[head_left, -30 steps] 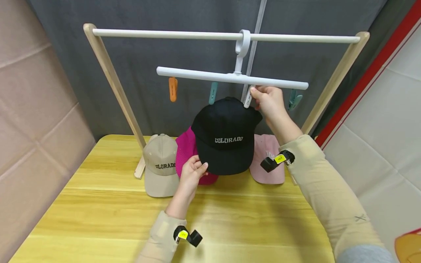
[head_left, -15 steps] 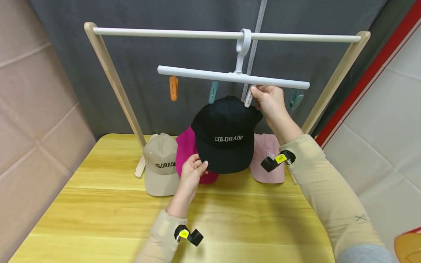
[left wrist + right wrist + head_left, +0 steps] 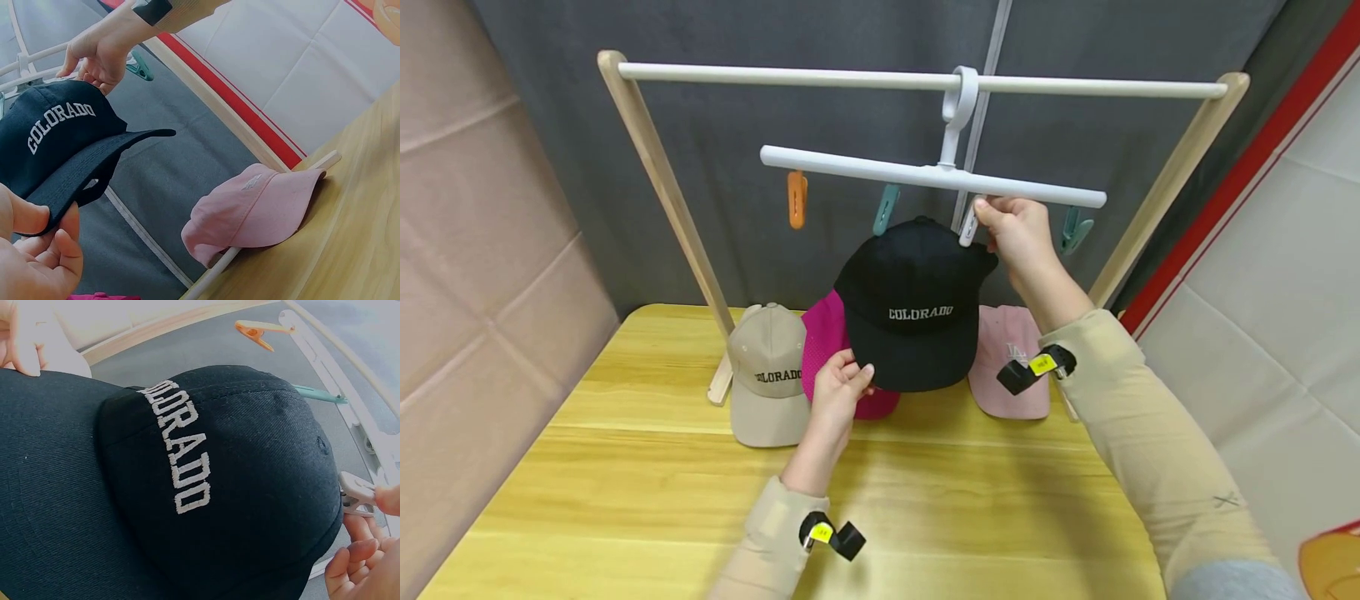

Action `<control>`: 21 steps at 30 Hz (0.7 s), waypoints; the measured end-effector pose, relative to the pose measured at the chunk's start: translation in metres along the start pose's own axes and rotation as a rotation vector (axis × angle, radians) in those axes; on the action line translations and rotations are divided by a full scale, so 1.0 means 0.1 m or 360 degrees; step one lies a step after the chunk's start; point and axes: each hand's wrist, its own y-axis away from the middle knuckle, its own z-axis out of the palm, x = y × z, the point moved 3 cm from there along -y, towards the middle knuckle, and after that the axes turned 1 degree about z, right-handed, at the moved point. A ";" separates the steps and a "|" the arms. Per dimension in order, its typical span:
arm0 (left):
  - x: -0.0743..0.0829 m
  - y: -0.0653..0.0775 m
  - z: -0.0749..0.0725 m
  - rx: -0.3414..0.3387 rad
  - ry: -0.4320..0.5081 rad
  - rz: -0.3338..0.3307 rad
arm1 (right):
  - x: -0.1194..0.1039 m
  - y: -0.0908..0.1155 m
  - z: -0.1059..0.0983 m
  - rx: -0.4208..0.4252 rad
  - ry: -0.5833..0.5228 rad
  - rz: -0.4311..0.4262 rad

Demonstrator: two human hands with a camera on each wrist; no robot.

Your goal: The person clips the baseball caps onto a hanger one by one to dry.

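A black baseball cap (image 3: 917,275) lettered COLORADO hangs upright below a white clip hanger (image 3: 865,169). My left hand (image 3: 837,396) pinches the left edge of its brim (image 3: 75,169), thumb on top. Up at the crown, my right hand (image 3: 1018,237) pinches a white clothespin (image 3: 970,225) between thumb and fingers. In the right wrist view the clothespin (image 3: 357,492) sits right at the edge of the cap's crown. An orange clothespin (image 3: 797,200) and two teal ones, one left of the cap (image 3: 886,210) and one at the right end (image 3: 1075,231), dangle from the hanger.
The hanger hooks over the white rail of a wooden rack (image 3: 662,187). On the wooden table (image 3: 625,483) behind the black cap rest a beige cap (image 3: 767,358), a magenta cap (image 3: 823,333) and a pink cap (image 3: 1007,383). A grey curtain (image 3: 715,125) backs the rack.
Both hands keep their grips. The black cap has risen very slightly, and the hanger bar tilts a touch more, its left end higher. The middle teal clothespin leans more.
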 end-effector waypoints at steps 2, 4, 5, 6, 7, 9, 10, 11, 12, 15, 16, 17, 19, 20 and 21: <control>0.00 0.00 0.01 0.0006 0.0002 -0.0006 | 0.01 0.00 0.00 -0.0012 0.0001 0.0007; -0.01 0.00 0.01 0.0012 0.0003 -0.0013 | 0.03 0.00 0.00 -0.0039 -0.0021 0.0028; -0.01 0.00 0.01 0.0013 0.0001 -0.0014 | 0.03 0.00 0.00 -0.0056 -0.0051 0.0048; -0.01 0.00 0.01 0.0012 -0.0002 -0.0015 | 0.04 0.00 0.00 -0.0069 -0.0081 0.0069; -0.01 0.00 0.01 0.0010 -0.0003 -0.0016 | 0.05 0.00 0.00 -0.0083 -0.0114 0.0090; -0.01 0.01 0.01 -0.0002 -0.0011 -0.0013 | 0.07 0.00 0.00 -0.0103 -0.0181 0.0130; -0.01 0.01 0.01 -0.0011 -0.0015 -0.0012 | 0.08 0.00 0.00 -0.0107 -0.0216 0.0147; -0.01 0.01 0.02 -0.0020 -0.0017 -0.0011 | 0.08 0.01 -0.01 -0.0112 -0.0231 0.0154; -0.01 0.01 0.02 -0.0029 -0.0017 -0.0012 | 0.09 0.01 -0.01 -0.0114 -0.0240 0.0155; -0.01 0.01 0.02 -0.0051 -0.0017 -0.0015 | 0.09 0.02 0.00 -0.0132 -0.0237 0.0143; -0.02 0.01 0.02 -0.0055 -0.0018 -0.0019 | 0.09 0.02 0.00 -0.0134 -0.0237 0.0140; -0.02 0.01 0.02 -0.0058 -0.0020 -0.0024 | 0.09 0.02 0.00 -0.0139 -0.0227 0.0134; -0.02 0.01 0.02 -0.0066 -0.0025 -0.0037 | 0.10 0.02 0.00 -0.0139 -0.0220 0.0130; -0.03 0.01 0.02 -0.0071 -0.0031 -0.0045 | 0.10 0.02 0.01 -0.0135 -0.0216 0.0130; -0.04 0.01 0.03 -0.0077 -0.0033 -0.0058 | 0.11 0.01 0.01 -0.0132 -0.0214 0.0131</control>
